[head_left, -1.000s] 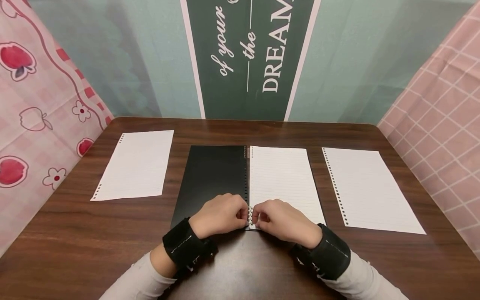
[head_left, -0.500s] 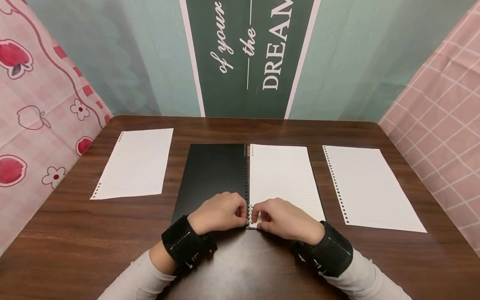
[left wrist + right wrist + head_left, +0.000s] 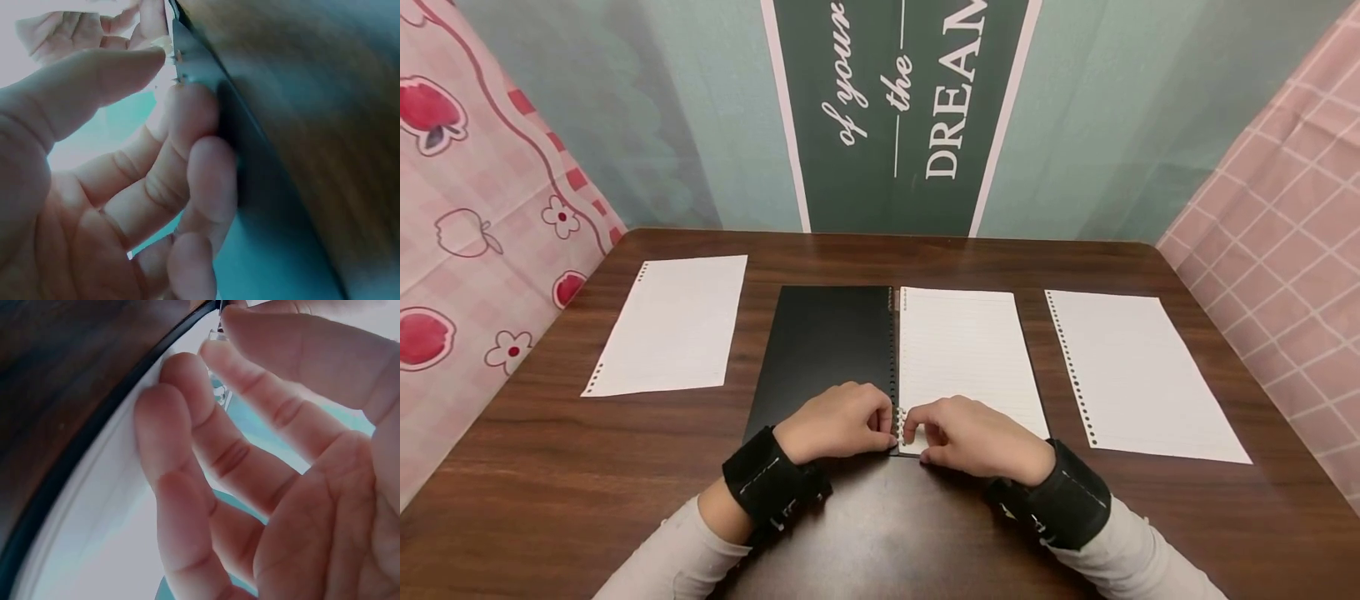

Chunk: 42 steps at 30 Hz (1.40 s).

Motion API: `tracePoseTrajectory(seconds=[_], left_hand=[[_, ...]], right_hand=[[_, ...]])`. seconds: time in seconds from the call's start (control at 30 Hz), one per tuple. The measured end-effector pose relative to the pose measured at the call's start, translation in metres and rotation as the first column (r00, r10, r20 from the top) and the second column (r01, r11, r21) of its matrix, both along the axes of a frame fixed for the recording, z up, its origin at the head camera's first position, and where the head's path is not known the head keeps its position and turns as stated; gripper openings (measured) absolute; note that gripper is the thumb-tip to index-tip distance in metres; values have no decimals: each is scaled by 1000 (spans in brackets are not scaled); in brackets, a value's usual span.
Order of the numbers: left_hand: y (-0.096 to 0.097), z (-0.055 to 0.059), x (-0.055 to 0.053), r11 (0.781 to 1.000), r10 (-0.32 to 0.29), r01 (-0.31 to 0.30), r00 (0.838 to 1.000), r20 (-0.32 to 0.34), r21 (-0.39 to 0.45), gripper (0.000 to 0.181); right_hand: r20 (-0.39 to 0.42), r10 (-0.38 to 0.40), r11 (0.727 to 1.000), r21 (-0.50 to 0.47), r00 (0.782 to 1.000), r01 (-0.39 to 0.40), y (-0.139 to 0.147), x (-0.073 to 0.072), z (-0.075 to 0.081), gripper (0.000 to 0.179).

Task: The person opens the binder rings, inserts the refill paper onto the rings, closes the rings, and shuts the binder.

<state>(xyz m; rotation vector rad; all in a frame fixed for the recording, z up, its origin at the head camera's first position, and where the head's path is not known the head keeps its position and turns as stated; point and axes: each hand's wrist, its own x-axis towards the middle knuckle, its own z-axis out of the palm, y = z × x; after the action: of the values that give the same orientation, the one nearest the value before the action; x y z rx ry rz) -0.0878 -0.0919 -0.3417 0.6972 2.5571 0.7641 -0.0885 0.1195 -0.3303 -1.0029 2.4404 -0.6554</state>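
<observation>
A black loose-leaf binder lies spread on the brown table, its bare cover at left and a lined sheet at right. White rings run along the lower part of its spine. From the left, my left hand pinches at these rings with thumb and forefinger; its other curled fingers rest against the black cover. My right hand faces it, forefinger bent at the rings and thumb at the bottom end of the spine. In the right wrist view its remaining fingers curl onto the paper. The exact ring contact is partly hidden.
A loose punched sheet lies on the left of the table. Another punched sheet lies to the right of the binder. Patterned cloths hang behind and at both sides.
My right thumb has slid slightly away from the rings toward the binder's bottom edge, and the right wrist has shifted a little rightward. My left hand stays nearly still.
</observation>
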Motion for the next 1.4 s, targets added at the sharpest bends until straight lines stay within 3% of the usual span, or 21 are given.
tracePoseTrajectory(seconds=[0.73, 0.87, 1.0, 1.13, 1.4], left_hand=[[-3, -8, -3, 1000, -13, 12, 1000, -15, -25, 21], [-3, -8, -4, 999, -22, 21, 1000, -20, -33, 23], [-4, -6, -4, 998, -43, 42, 999, -20, -37, 21], [-5, -2, -5, 999, -41, 41, 999, -4, -26, 17], [0, 1, -2, 1000, 19, -19, 1000, 10, -2, 30]], right_hand=[[12, 94, 993, 72, 996, -94, 12, -3, 3, 36], [21, 108, 993, 45, 994, -109, 15, -7, 2, 30], [35, 67, 997, -48, 997, -65, 15, -15, -3, 9], [61, -22, 994, -108, 998, 28, 10, -27, -8, 15], [107, -115, 991, -51, 988, 121, -11, -36, -10, 23]])
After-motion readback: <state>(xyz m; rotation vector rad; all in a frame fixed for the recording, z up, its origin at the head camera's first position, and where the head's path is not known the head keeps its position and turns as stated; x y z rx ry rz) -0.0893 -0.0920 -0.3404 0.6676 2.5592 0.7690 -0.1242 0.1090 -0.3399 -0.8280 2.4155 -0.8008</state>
